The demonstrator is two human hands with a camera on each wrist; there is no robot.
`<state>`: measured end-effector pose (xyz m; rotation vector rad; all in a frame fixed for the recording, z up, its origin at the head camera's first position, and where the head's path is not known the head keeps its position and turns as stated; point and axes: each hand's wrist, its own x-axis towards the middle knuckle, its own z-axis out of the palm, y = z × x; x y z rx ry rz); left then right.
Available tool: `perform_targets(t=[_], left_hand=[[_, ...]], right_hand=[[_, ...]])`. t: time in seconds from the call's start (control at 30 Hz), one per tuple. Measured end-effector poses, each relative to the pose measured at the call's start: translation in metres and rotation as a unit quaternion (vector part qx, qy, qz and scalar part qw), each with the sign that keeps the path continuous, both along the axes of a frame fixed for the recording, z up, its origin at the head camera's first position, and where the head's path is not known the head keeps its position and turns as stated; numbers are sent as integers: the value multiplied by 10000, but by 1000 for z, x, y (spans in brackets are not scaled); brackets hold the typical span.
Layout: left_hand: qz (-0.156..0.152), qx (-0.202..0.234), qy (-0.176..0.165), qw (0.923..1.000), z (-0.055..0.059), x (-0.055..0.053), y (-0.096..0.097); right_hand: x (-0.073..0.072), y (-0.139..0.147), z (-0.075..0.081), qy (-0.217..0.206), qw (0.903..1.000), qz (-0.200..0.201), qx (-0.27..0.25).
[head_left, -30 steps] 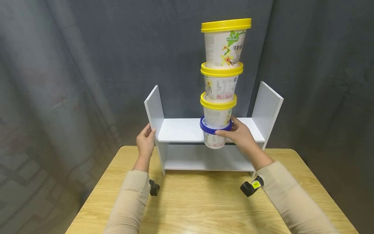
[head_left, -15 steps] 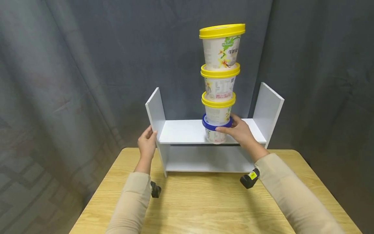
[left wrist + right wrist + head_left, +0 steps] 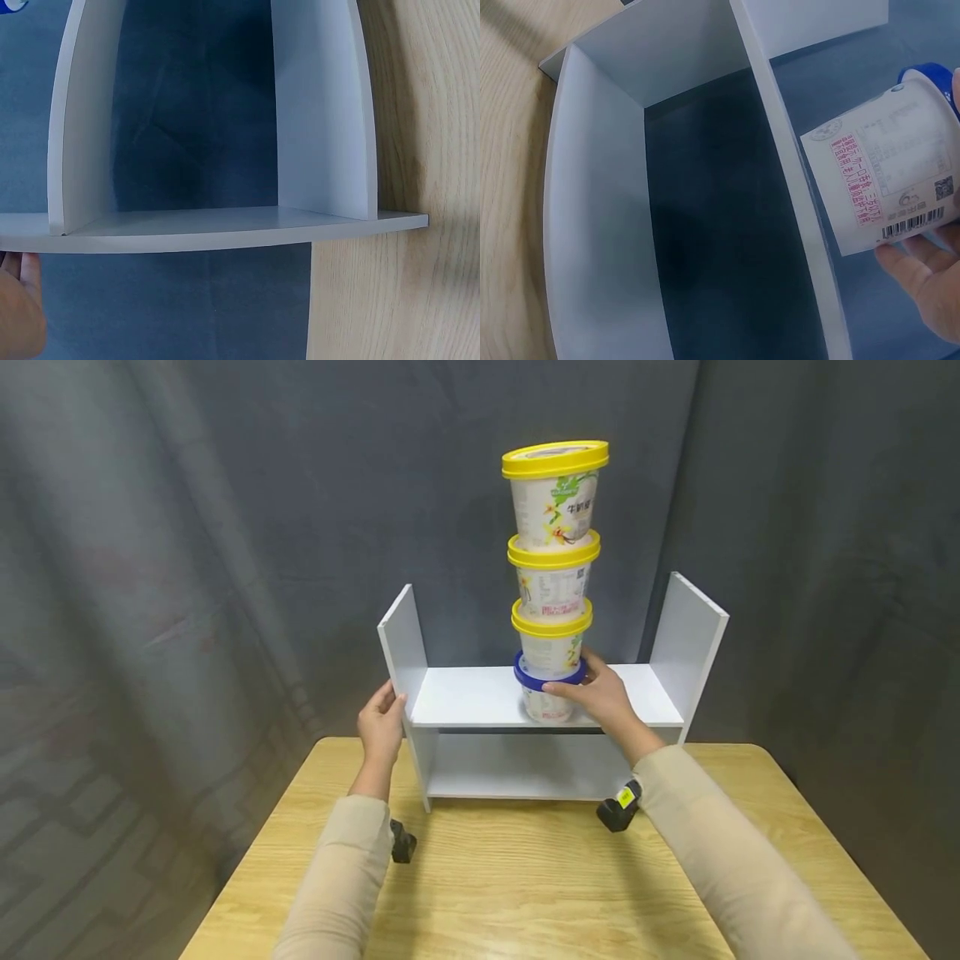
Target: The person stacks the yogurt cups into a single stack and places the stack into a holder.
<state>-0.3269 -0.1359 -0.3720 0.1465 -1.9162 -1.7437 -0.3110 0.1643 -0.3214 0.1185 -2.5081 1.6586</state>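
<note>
Three yellow-lidded tubs stand stacked on a blue-lidded tub [image 3: 546,703], getting larger upward: a small tub [image 3: 551,652], a middle tub [image 3: 553,589] and a big tub [image 3: 557,510] on top, slightly tilted. My right hand [image 3: 603,693] grips the blue-lidded tub near its lid, thumb in front, fingers round the far side. Its base is at the upper board [image 3: 468,697] of a white shelf; whether they touch, I cannot tell. My left hand [image 3: 381,722] touches the outer face of the shelf's left side panel [image 3: 403,643], as the left wrist view [image 3: 19,319] also shows with the hand.
The white shelf has a lower board [image 3: 525,768] and a right side panel [image 3: 688,635] rising above the upper board. It stands on a wooden table [image 3: 517,877]. Grey curtains [image 3: 315,527] hang behind and to the sides.
My right hand has carried the stack of tubs forward, down and slightly left over the shelf's upper board. My left hand has stayed at the left side panel.
</note>
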Motion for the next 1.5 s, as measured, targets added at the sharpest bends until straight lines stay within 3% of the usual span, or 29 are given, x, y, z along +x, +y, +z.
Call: perform_targets(t=[0.33,0.87,1.03,1.23,1.4,1.5], left_hand=[[-38,-72,-22,10000,0,3,2],[-176,-92,-98,9998,1,6,6],[-296,-186,-326,9989,3,9,8],[-710,-371,-772,9938,9,16,11],[-748,-1016,-1258,9840,15,26,11],[-570,-1821,-1438,9710,20,34,9]], right_hand=[[-6,1,-7,-47,9994,-213,254],[-10,11,-8,-35,9999,14,161],[-11,11,-10,-82,9999,10,114],[-10,14,-11,16,9996,-41,277],[-5,20,-14,97,9990,-218,383],[0,23,-17,187,9975,-313,603]])
